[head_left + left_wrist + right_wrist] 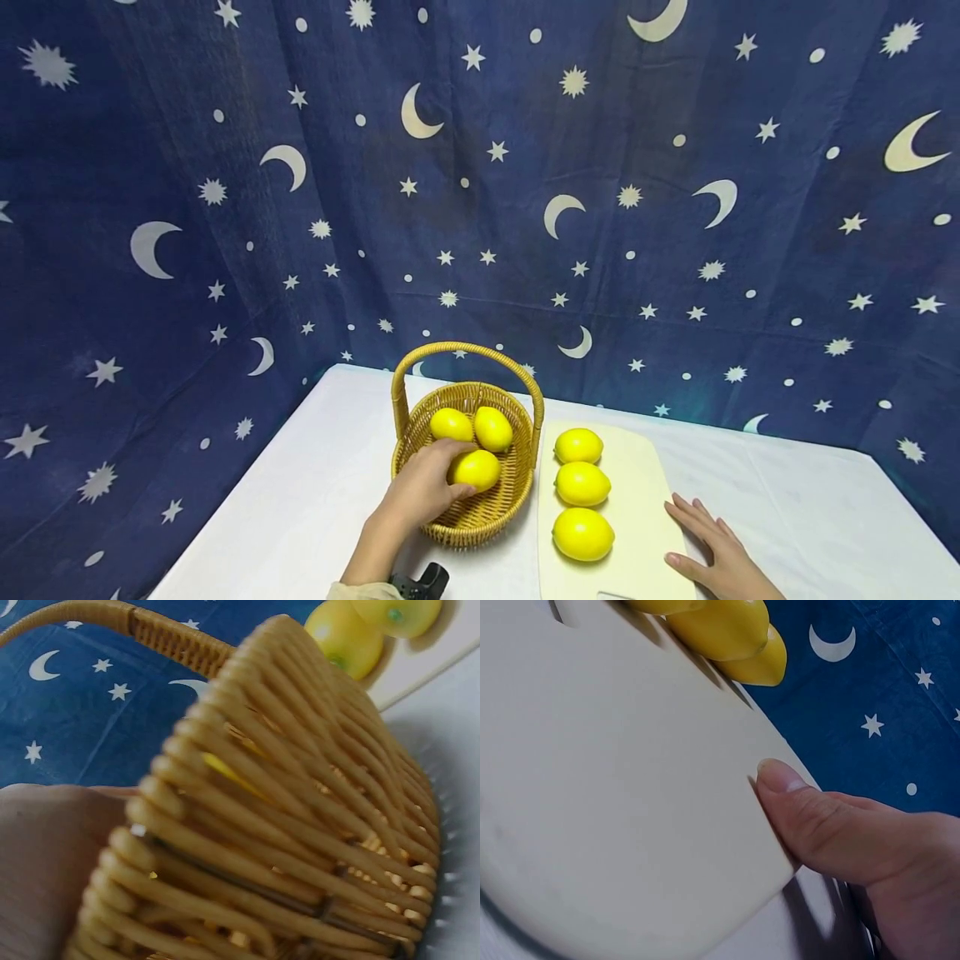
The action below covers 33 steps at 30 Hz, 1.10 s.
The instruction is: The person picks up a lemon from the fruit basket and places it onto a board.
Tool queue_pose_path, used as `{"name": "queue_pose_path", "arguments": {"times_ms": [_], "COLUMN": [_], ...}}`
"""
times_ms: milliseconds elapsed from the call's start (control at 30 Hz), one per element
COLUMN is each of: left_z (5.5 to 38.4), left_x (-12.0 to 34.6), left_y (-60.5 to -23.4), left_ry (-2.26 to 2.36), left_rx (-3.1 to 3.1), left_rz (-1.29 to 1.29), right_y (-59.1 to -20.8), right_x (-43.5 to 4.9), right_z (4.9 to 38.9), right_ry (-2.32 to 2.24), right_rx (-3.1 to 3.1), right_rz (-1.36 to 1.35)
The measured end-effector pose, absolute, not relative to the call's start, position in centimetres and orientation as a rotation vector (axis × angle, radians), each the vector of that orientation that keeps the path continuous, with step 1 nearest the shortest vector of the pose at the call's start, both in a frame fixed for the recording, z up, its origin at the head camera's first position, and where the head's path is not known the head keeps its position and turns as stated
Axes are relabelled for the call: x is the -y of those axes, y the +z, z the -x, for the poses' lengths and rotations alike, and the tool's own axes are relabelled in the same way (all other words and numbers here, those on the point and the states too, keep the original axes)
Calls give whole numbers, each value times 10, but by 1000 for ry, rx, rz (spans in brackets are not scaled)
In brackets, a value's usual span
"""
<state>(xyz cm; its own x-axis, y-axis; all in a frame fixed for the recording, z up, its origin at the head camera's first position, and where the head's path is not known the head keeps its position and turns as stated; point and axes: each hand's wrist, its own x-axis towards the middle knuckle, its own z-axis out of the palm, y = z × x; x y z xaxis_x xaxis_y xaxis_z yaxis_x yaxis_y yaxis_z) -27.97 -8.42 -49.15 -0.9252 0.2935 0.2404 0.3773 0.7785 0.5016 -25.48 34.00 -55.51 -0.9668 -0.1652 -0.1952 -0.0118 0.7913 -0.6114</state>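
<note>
My left hand (423, 487) reaches over the near-left rim of a round wicker basket (468, 535) and holds a lemon (480, 472) between thumb and fingers. Two more lemons, one on the left (450, 425) and one on the right (493, 430), lie behind it in the basket. In the left wrist view the basket's woven wall (285, 787) hides my fingers. My right hand (716, 550), fingers spread and fairly straight, touches the right edge of a cream cutting board (637, 517); its thumb (802, 810) lies on the board.
Three lemons, a far one (578, 446), a middle one (583, 484) and a near one (583, 535), form a row along the board's left side. The basket's tall handle (468, 347) arches above it. A white tabletop (300, 500) ends at a blue starry cloth (495, 192).
</note>
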Motion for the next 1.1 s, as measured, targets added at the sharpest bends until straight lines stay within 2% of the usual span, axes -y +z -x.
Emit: {"name": "queue_pose_path", "arguments": {"times_ms": [233, 633, 867, 967, 1100], "left_z": [273, 232, 222, 231, 249], "left_x": [81, 72, 19, -15, -52], "left_y": [-479, -446, -428, -426, -430], "left_ry": [-926, -834, -803, -736, -689], "left_rx": [2824, 2752, 2637, 2537, 2458], "left_rz": [611, 672, 949, 1068, 1095], "right_y": [-555, -563, -559, -558, -561], "right_x": [-337, -326, -336, -337, -338], "right_z": [253, 254, 246, 245, 245], "right_ry": [-945, -968, -980, -981, -996], "right_rx": [-2736, -2749, -2776, -2801, -2856], "right_rz": [118, 158, 187, 203, 270]}}
